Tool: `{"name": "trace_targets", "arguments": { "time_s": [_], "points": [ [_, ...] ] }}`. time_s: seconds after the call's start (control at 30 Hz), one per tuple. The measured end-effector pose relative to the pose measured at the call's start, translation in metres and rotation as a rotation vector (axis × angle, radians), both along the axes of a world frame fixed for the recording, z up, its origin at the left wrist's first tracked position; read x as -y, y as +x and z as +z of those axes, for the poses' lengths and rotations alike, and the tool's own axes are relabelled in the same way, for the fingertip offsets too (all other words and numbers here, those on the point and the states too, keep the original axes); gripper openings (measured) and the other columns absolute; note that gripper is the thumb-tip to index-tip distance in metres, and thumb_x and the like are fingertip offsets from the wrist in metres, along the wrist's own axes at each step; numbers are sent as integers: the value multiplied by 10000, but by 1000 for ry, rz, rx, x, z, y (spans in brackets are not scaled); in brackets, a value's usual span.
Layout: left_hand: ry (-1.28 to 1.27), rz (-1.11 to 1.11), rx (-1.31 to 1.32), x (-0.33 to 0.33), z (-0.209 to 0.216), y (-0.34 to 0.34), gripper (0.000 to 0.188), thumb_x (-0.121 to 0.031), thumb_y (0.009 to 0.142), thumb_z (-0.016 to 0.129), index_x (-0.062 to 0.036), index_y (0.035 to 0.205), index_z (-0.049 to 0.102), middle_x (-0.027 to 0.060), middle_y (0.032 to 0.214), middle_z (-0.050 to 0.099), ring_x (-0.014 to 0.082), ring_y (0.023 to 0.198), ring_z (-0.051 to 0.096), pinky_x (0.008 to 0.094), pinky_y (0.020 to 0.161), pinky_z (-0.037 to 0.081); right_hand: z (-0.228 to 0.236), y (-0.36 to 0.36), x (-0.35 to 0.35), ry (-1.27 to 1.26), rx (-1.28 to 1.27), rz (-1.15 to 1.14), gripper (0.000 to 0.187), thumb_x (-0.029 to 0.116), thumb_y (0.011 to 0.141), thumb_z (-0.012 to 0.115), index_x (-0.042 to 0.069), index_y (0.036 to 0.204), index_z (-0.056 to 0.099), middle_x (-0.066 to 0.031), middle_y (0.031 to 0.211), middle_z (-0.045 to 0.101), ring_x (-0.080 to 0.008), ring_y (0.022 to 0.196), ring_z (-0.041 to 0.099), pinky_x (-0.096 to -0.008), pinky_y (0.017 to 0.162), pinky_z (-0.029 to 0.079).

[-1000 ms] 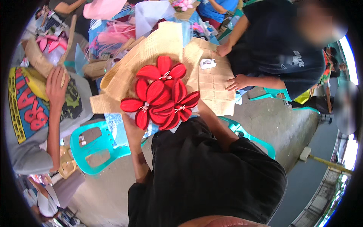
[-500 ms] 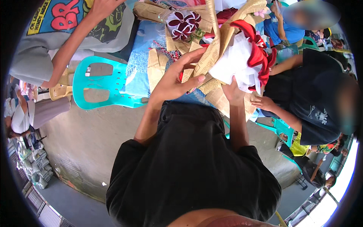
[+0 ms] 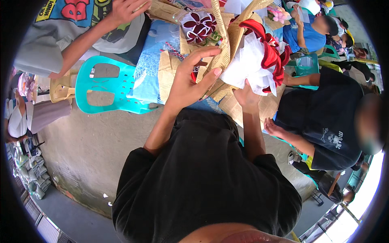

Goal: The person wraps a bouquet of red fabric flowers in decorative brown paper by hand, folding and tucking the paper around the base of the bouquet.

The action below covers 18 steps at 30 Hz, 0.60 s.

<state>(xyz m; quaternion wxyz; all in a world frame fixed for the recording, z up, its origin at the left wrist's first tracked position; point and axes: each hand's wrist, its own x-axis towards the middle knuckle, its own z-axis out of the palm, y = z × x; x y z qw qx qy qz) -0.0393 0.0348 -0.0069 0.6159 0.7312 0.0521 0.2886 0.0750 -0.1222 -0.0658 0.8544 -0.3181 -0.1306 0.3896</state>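
A bouquet of red fuzzy flowers (image 3: 276,58) with white tissue paper (image 3: 249,60) around it leans over the table's near edge. My right hand (image 3: 246,97) is closed around its lower end. Brown newsprint wrapping paper (image 3: 226,46) stands up along the bouquet's left side. My left hand (image 3: 190,77) curves about the paper's left edge, thumb and fingertips against it; part of the fingers is hidden. Just beyond lies a second bouquet with maroon-and-white flowers (image 3: 197,26), and a folded newsprint piece (image 3: 167,75) rests left of my left hand.
A blue patterned cloth (image 3: 152,52) covers the table. To the left stands a turquoise plastic chair (image 3: 105,106). A person in grey reaches an arm (image 3: 87,44) in at upper left. At right a co-worker in black (image 3: 316,117) has a hand (image 3: 275,128) near the bouquet.
The bouquet has tilted slightly left, and the newsprint has shifted left with it. My left hand's fingers now show more in front of the paper. The co-worker at right has shifted lower in view.
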Motion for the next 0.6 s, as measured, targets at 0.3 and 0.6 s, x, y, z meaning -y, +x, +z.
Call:
{"name": "trace_targets", "arguments": {
  "time_s": [0.3,0.6],
  "points": [
    [-217,49,-62,11,-3,8,312,-117,782,624,-53,1081,561,97,1114,557,195,1014,528,308,831,412,4,-3,1,1,-25,-46,664,210,757,596,134,1334,276,-50,1311,389,-241,1212,385,-444,986,347],
    [90,68,9,7,2,15,264,-120,790,610,-53,1046,605,118,1116,560,232,1021,531,314,838,409,-10,7,6,-15,-102,-23,666,244,752,606,127,1325,288,-38,1305,391,-246,1216,368,-434,1008,303]
  ]
}}
